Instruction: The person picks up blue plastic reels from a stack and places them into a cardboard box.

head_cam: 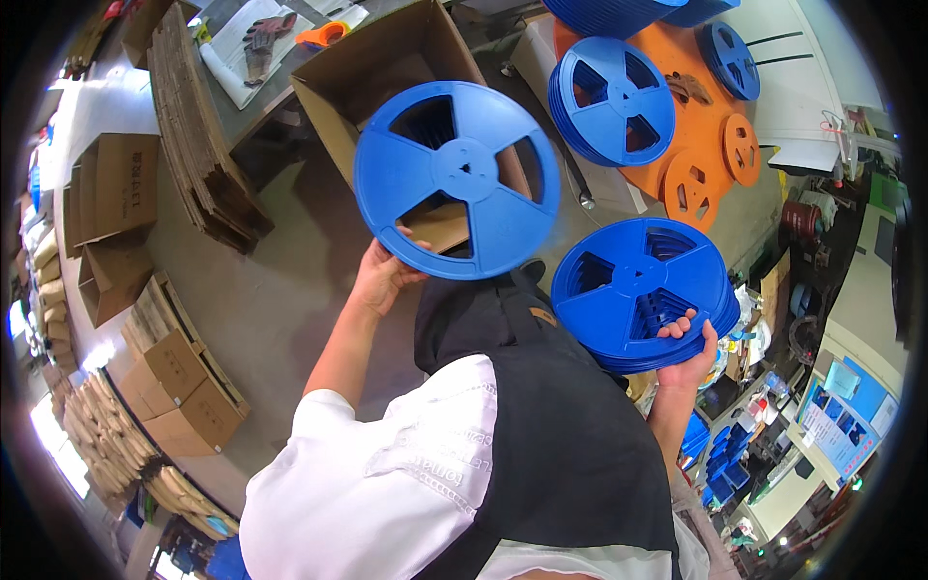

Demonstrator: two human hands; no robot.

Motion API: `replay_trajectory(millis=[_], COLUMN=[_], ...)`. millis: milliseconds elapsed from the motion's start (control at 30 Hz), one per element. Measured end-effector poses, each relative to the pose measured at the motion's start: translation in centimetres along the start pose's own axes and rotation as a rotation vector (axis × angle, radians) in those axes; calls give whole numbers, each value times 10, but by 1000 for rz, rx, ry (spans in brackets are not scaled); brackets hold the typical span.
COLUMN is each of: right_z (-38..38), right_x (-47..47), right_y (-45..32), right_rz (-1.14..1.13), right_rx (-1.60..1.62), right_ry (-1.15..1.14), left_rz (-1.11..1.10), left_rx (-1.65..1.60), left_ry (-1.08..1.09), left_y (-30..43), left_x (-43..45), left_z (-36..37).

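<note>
A blue plastic reel (507,206) is held up by its rim in my left hand (386,272), in front of an open cardboard box (326,109). It hides part of the box; how many reels are under its face is hard to tell. My right hand (687,348) grips the lower right edge of a stack of blue plastic reels (623,304), its fingers reaching into a cutout of the top reel. Another stack of blue reels (623,138) stands on the orange surface (645,177) beyond.
Flattened cardboard (192,138) leans beside a table (217,80) bearing gloves (261,47) and an orange tape dispenser (322,34). Closed cartons (181,391) and a pallet (156,308) lie at left. Orange reels (692,188) and more blue reels (730,61) are at upper right.
</note>
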State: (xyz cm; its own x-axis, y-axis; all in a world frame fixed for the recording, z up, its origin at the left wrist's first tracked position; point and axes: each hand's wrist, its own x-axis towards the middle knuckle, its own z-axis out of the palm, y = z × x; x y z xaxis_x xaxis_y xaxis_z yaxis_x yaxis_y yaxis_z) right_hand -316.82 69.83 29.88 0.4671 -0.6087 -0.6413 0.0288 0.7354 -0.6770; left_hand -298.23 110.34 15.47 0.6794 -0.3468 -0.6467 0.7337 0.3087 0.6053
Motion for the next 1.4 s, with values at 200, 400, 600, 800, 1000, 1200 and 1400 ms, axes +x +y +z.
replay_trajectory(millis=[200, 400, 600, 800, 1000, 1200, 1400], right_z=[2, 3, -8, -16, -8, 1, 13], right_x=[-1, -9, -19, -28, -27, -27, -38], right_y=[2, 3, -1, -9, -19, -14, -14], right_rz=[19, -12, 17, -43, -115, -118, -56], right_rx=[5, -15, 120, 256, 372, 447, 405], right_ry=[6, 5, -85, -314, -515, -692, -705], left_rz=[100, -12, 20, 33, 237, 954, 1103], left_rx=[407, 1108, 907, 819, 992, 1193, 963], left_ry=[443, 660, 540, 230, 47, -293, -594], left_y=[-19, -78, -124, -120, -63, -12, 17], left_x=[46, 153, 213, 199, 119, 69, 14], left_z=[-9, -82, -144, -122, 10, 120, 242])
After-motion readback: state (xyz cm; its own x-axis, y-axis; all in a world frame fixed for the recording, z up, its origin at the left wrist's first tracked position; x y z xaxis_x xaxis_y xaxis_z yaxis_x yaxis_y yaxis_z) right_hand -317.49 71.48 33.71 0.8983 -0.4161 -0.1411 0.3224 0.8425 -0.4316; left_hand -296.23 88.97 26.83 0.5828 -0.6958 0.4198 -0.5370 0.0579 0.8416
